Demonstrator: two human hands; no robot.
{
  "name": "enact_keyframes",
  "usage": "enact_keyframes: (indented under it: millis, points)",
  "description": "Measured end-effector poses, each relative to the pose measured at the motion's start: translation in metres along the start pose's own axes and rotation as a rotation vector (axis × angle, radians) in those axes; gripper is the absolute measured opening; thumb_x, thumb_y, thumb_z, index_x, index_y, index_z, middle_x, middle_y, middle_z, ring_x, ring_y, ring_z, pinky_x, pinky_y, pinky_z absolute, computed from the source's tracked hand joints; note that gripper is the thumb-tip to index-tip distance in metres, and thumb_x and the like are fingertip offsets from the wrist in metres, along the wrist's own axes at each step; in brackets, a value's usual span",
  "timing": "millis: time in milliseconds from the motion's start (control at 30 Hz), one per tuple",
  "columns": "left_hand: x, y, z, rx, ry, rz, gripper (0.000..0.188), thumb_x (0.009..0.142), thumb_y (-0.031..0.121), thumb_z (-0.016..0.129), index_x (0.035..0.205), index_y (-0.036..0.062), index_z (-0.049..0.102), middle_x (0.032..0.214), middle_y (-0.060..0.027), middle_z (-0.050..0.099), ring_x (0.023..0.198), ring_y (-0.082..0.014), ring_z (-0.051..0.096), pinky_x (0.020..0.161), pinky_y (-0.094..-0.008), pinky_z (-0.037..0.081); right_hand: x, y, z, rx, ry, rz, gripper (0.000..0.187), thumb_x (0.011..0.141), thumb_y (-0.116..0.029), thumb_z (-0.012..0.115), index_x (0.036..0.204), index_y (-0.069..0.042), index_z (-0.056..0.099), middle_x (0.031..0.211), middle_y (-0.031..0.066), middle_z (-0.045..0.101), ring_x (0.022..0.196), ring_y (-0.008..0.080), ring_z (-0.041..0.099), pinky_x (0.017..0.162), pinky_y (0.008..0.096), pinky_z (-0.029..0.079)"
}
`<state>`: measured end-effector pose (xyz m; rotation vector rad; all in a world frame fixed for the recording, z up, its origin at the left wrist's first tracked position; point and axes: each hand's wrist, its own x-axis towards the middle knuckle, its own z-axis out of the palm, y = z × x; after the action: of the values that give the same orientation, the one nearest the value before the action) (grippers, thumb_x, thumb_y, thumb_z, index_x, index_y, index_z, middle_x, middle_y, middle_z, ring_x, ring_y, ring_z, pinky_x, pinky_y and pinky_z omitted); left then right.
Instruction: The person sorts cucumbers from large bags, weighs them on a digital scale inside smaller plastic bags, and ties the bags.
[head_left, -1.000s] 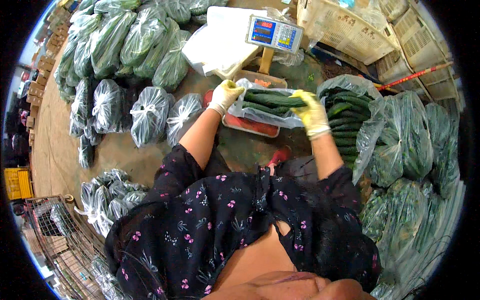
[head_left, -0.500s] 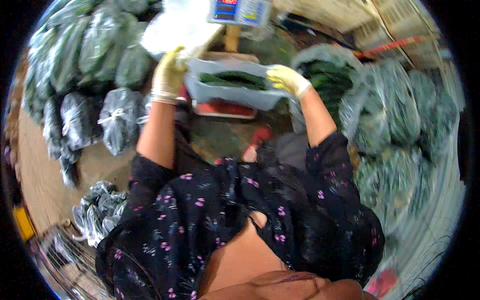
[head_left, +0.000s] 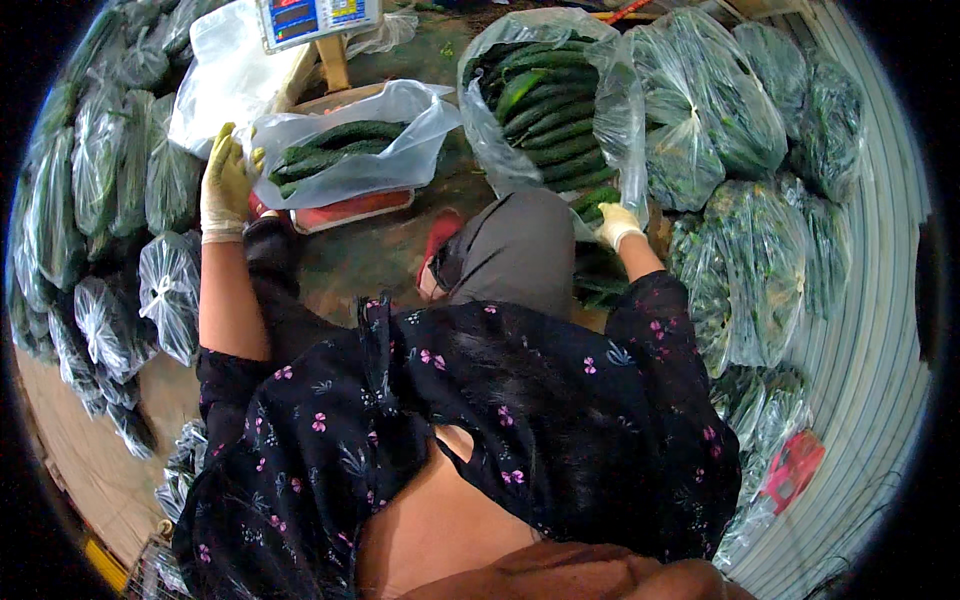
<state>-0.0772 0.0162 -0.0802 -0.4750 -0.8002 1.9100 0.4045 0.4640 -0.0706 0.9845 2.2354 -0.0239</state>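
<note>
A translucent plastic bag [head_left: 425,140] lies open-mouthed on a red-edged scale [head_left: 355,210], with several dark green cucumbers [head_left: 345,145] inside. At the bag's left end is my left hand [head_left: 228,185] in a pale yellow glove. Its fingers are stretched out and apart, some of them touching the bag's side. To the right, beside my knee, my gloved right hand [head_left: 620,224] is closed round the end of a cucumber [head_left: 594,199]. A large open bag [head_left: 478,115] full of stacked cucumbers [head_left: 555,115] stands just beyond it.
The scale's display [head_left: 315,20] rises on a post behind the bag. Left of it lies a stack of clear plastic bags [head_left: 235,70]. Filled, tied bags are piled on the left [head_left: 170,285] and right [head_left: 715,110]. A corrugated wall [head_left: 850,380] runs along the right.
My right hand has let go of the small bag's right side and moved right and nearer, onto a cucumber. The view has swung right. My left hand stays at the bag's left end.
</note>
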Motion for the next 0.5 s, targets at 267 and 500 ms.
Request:
enact_keyframes:
  millis: [267, 500]
  points:
    - [0.001, -0.03, 0.003, 1.761, 0.227, 0.437, 0.042, 0.093, 0.02, 0.039, 0.132, 0.0065, 0.034, 0.122, -0.006, 0.045, 0.112, -0.0166, 0.044, 0.09, -0.0327, 0.039, 0.006, -0.029, -0.011, 0.02, -0.144, 0.03, 0.033, 0.077, -0.011, 0.051, 0.109, -0.009, 0.06, 0.113, 0.0137, 0.058, 0.102, 0.033, 0.056, 0.083, 0.0419, 0.047]
    - [-0.003, -0.047, 0.0, 1.658, 0.331, 0.52, 0.047, 0.088, 0.024, 0.049, 0.129, 0.0046, 0.038, 0.123, -0.0112, 0.047, 0.101, -0.0212, 0.05, 0.085, -0.0317, 0.042, 0.067, -0.005, 0.007, 0.341, 0.108, 0.308, 0.04, 0.077, -0.013, 0.048, 0.117, -0.009, 0.055, 0.12, 0.0144, 0.053, 0.111, 0.0316, 0.05, 0.092, 0.0387, 0.042]
